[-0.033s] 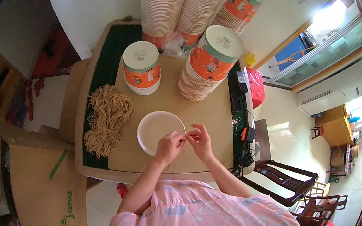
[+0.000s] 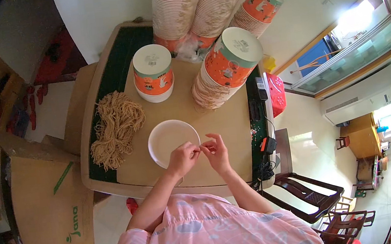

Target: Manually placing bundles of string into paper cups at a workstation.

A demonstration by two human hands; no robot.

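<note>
Tan board [image 2: 235, 139] lies open right of the bowl [image 2: 166, 140]; cup stacks [image 2: 228, 70] block beyond.

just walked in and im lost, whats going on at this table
A person's left hand and right hand meet at the fingertips by a white bowl's right edge; anything pinched there is too small to tell. A tan string bundle lies left of the bowl, and upturned paper cups stand stacked behind.
</note>
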